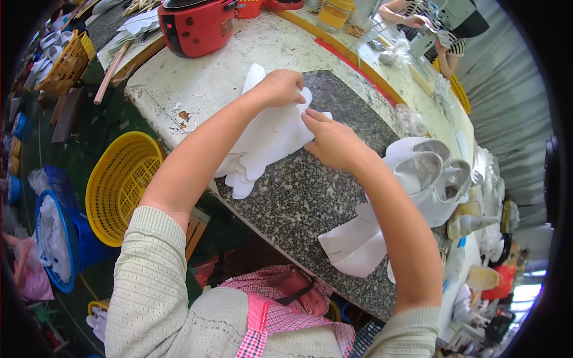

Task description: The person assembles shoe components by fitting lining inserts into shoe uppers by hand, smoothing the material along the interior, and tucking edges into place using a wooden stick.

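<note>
A loose stack of white, rounded cut-out pieces (268, 134) lies across the dark speckled stone slab (286, 209) and the worn white tabletop beside it. My left hand (282, 88) is on the far part of the stack, its fingers curled closed over the edge of a piece; the fingertips are partly hidden. Just to its right, my right hand (334, 138) touches the stack's right edge, thumb and forefinger apart. White shoe uppers (421, 170) stand on the slab beyond my right forearm. Flat white pieces (355, 244) lie nearer me, partly covered by that forearm.
A red pot-shaped cooker (196, 27) stands at the table's far left. On the floor are a yellow basket (122, 188) and a blue basket (57, 238). Bottles (471, 224) line the right side. Another person's arm (444, 56) shows at the far right.
</note>
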`<action>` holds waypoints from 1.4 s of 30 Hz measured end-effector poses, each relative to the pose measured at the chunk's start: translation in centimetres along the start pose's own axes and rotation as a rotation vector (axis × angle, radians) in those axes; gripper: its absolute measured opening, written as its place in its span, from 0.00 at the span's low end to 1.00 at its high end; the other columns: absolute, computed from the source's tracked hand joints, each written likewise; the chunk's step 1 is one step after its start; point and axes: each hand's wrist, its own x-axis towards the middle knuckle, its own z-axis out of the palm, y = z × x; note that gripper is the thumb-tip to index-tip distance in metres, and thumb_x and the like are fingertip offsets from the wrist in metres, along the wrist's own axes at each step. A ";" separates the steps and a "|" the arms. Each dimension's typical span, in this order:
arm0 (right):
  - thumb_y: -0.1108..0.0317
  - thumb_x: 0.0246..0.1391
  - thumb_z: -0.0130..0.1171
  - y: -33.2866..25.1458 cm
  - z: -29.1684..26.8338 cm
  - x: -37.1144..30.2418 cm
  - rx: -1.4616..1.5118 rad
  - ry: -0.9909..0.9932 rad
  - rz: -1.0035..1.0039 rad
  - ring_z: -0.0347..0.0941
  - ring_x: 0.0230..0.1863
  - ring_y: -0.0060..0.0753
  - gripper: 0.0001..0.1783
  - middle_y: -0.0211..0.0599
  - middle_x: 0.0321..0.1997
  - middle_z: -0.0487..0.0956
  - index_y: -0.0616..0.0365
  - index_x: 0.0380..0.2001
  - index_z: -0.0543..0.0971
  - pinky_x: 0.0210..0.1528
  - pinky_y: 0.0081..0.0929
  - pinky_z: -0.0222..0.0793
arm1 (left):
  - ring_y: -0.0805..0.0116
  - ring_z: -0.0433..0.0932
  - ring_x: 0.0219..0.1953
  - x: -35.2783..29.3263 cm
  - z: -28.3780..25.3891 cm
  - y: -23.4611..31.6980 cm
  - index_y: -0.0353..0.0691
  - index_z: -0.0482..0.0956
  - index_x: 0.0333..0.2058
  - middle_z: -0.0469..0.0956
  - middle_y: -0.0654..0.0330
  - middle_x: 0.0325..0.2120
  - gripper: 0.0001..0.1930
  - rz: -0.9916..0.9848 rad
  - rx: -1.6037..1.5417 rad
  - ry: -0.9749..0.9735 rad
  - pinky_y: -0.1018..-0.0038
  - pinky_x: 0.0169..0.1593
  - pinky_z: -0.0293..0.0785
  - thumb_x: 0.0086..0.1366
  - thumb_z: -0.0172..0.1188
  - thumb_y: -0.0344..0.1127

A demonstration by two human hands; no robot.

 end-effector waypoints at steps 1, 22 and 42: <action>0.61 0.48 0.58 0.3 1.4 1.5 -0.058 -0.043 0.017 0.66 0.55 0.45 0.35 0.47 0.62 0.62 0.68 0.56 0.62 0.51 0.36 0.68 | 0.59 0.75 0.38 -0.2 -0.4 -0.6 0.37 0.77 0.33 0.75 0.52 0.30 0.14 0.032 -0.144 0.044 0.67 0.43 0.70 0.50 0.65 0.39; 0.73 0.39 0.56 -3.5 4.1 5.6 -0.220 0.199 -0.197 0.77 0.30 0.40 0.03 0.38 0.28 0.76 0.56 0.22 0.77 0.32 0.33 0.73 | 0.82 0.72 0.27 -18.7 -13.0 -2.7 0.38 0.73 0.28 0.74 0.68 0.23 0.08 0.183 -0.828 0.693 0.85 0.34 0.68 0.56 0.64 0.32; 0.71 0.43 0.56 -2.2 4.3 5.7 0.596 0.209 0.377 0.77 0.25 0.38 0.07 0.45 0.22 0.78 0.65 0.23 0.77 0.27 0.28 0.71 | 0.81 0.70 0.29 -20.7 -12.7 -5.2 0.39 0.73 0.29 0.73 0.68 0.26 0.06 0.150 -1.122 0.771 0.83 0.36 0.67 0.59 0.61 0.32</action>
